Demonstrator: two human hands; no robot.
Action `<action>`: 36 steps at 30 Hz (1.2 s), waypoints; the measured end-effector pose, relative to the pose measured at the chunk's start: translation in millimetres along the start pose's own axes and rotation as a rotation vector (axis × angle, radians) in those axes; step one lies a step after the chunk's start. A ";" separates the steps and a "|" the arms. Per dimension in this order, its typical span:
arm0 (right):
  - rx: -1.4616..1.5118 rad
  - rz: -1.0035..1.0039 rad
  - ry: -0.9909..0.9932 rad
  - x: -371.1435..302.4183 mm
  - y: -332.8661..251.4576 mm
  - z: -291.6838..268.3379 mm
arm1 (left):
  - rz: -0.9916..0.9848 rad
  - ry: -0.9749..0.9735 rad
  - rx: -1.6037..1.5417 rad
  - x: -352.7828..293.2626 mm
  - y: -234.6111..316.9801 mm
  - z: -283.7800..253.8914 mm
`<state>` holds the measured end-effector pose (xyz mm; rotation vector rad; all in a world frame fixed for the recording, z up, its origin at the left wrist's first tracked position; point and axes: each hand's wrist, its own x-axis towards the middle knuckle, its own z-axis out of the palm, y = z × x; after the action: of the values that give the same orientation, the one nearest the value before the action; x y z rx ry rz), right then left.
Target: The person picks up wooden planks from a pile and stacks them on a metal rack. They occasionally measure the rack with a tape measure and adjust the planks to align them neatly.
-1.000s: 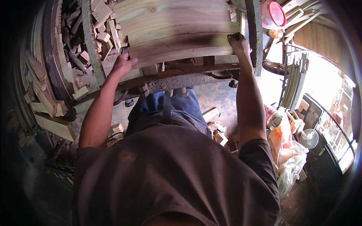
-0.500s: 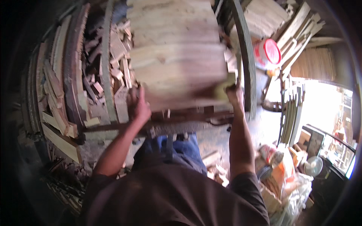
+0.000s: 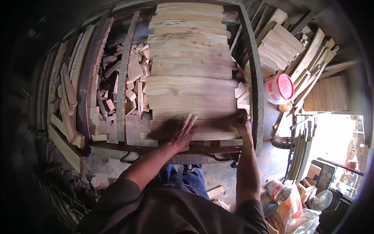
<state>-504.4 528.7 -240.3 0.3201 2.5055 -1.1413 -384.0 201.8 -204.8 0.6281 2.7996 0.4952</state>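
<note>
Side by side across the frame lies a row of pale wooden boards (image 3: 191,87), forming a panel with uneven ends. At the near edge is the last wooden board (image 3: 218,136), partly in shadow. My left hand (image 3: 183,134) lies over it left of the middle, fingers stretched out and pointing away from me. My right hand (image 3: 244,124) is at the right end of the nearest boards, its fingers curled round the board's end and partly hidden in shadow.
A metal frame (image 3: 255,78) borders the boards on the right. Wood offcuts (image 3: 134,70) fill the gap on the left, beside stacked planks (image 3: 68,89). A red-rimmed bucket (image 3: 284,87) stands at right. Bags (image 3: 300,214) and a paint can (image 3: 277,191) sit at lower right.
My left hand has moved right from the panel's left edge onto the near board. My right hand has come nearer to me. The blurred panel now shows sharply, and the view has shifted.
</note>
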 end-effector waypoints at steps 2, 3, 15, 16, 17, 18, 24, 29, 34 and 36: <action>0.026 -0.055 0.082 -10.2 -17.8 -3.0 | 0.011 -0.033 -0.012 3.4 -2.4 -2.3; 0.048 -0.077 0.053 -9.0 -18.7 -1.8 | 0.005 -0.032 -0.017 4.9 -2.5 -4.4; 0.063 -0.314 0.089 34.5 63.4 9.0 | -0.047 -0.057 -0.124 29.9 10.0 0.6; 0.104 -0.363 0.079 41.1 80.6 8.0 | -0.013 -0.045 -0.158 34.6 9.1 4.2; 0.141 -0.401 0.069 43.4 97.9 6.3 | 0.002 -0.034 -0.111 37.7 7.1 12.4; 0.060 -0.191 0.039 37.2 60.6 7.2 | -0.043 -0.028 -0.144 30.6 8.9 0.4; 0.223 -0.087 0.061 14.6 11.2 0.1 | -0.050 -0.042 0.002 32.1 13.0 -12.8; 0.060 0.026 0.036 6.1 -9.6 -6.2 | -0.066 -0.052 -0.033 30.5 12.1 -11.0; 0.023 -0.060 0.031 7.5 -8.0 -7.2 | -0.056 -0.021 -0.103 30.9 10.2 -6.9; 0.030 -0.158 0.041 14.5 13.0 -6.6 | -0.062 -0.004 -0.129 29.8 11.1 -3.4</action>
<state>-514.5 543.0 -251.2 0.1562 2.5898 -1.2447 -407.1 223.6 -201.9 0.5130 2.7468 0.6548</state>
